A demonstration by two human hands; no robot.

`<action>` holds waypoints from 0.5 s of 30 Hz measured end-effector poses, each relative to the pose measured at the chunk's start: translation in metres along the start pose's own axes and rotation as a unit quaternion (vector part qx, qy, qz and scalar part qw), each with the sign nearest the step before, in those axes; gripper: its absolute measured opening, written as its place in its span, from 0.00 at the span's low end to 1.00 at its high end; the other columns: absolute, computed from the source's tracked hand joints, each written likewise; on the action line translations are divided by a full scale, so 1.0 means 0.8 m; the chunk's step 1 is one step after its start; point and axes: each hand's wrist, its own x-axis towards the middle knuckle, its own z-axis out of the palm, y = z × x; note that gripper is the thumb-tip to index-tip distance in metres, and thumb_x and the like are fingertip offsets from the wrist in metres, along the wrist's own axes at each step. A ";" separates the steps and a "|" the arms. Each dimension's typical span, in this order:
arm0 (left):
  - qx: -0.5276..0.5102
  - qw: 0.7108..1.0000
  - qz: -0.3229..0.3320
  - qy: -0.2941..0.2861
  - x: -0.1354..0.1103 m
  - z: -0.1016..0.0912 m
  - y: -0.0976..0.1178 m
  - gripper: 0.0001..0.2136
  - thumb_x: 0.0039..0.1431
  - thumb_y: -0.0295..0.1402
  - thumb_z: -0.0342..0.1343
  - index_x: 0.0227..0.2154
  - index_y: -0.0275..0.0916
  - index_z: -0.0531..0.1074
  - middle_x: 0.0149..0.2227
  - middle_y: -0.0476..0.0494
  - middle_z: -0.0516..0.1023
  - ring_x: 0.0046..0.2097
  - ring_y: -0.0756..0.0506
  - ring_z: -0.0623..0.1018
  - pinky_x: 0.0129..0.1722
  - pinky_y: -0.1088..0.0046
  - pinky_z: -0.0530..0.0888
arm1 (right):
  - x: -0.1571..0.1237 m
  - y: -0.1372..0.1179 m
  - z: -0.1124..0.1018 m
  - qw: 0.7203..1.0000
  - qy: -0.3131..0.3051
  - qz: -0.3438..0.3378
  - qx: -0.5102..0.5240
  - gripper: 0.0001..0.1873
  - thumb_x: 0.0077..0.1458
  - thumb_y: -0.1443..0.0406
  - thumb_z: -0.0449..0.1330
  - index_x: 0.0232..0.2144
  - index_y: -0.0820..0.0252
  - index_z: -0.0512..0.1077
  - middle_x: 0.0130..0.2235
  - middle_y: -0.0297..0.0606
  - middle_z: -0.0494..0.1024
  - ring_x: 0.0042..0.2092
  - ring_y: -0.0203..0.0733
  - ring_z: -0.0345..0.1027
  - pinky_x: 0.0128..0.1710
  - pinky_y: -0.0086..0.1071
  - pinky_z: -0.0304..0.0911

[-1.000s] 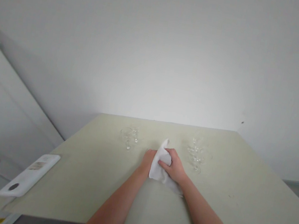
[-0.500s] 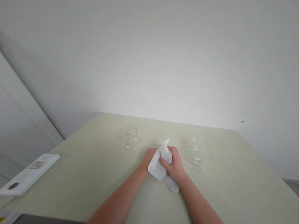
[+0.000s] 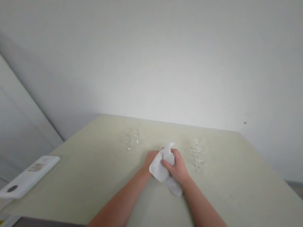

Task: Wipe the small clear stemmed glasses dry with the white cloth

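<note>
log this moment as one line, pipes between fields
right hand: holds white cloth | left hand: partly behind cloth, grip hidden | left glasses: on table | right glasses: on table

Head-worn view, forward and down, across tabletop [image 3: 86, 180]

And the white cloth [image 3: 159, 169] has been reshaped! A second ago it was held as an upright sheet, its lower end drawn out thin beneath the right wrist; now it has been bunched, and its front flap has been brought over to the left, across the edge of the left wrist [image 3: 148, 169]. The top tip has been carried slightly right and curled over. Below the right hand [image 3: 179, 168], the trailing end has been dropped into a fuller, rounder fold. The view, too, has been turned a touch, the white cabinet [image 3: 2, 113] shifted slightly leftward.
</note>
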 end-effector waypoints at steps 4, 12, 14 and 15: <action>0.009 1.000 -0.011 0.026 -0.003 -0.006 -0.002 0.09 0.63 0.30 0.48 0.43 0.36 0.71 0.37 0.41 0.78 0.40 0.43 0.76 0.45 0.68 0.69 | -0.001 -0.007 0.003 0.997 -0.013 -0.078 -0.002 0.21 0.51 0.63 0.62 0.48 0.55 0.66 0.50 0.43 0.67 0.53 0.47 0.62 0.56 0.42 0.57; 0.059 0.995 0.035 0.065 0.000 -0.002 0.001 0.08 0.61 0.31 0.52 0.41 0.38 0.72 0.42 0.41 0.76 0.47 0.42 0.73 0.54 0.64 0.66 | -0.001 0.012 0.013 0.982 0.038 0.155 0.099 0.19 0.59 0.50 0.52 0.42 0.58 0.65 0.38 0.39 0.75 0.40 0.44 0.69 0.41 0.37 0.64; 0.060 0.996 0.039 0.044 0.000 -0.003 0.000 0.08 0.61 0.32 0.52 0.41 0.39 0.72 0.41 0.42 0.77 0.46 0.42 0.74 0.53 0.65 0.67 | -0.001 0.011 0.008 0.989 0.024 0.119 0.085 0.19 0.58 0.50 0.55 0.43 0.58 0.65 0.38 0.39 0.75 0.41 0.44 0.69 0.42 0.37 0.65; 0.057 0.997 0.034 0.028 0.000 -0.005 -0.001 0.08 0.61 0.32 0.52 0.41 0.39 0.73 0.40 0.42 0.78 0.45 0.43 0.75 0.52 0.65 0.67 | -0.001 0.010 0.005 0.994 0.014 0.083 0.065 0.20 0.56 0.52 0.58 0.45 0.57 0.65 0.40 0.39 0.74 0.42 0.45 0.69 0.44 0.38 0.64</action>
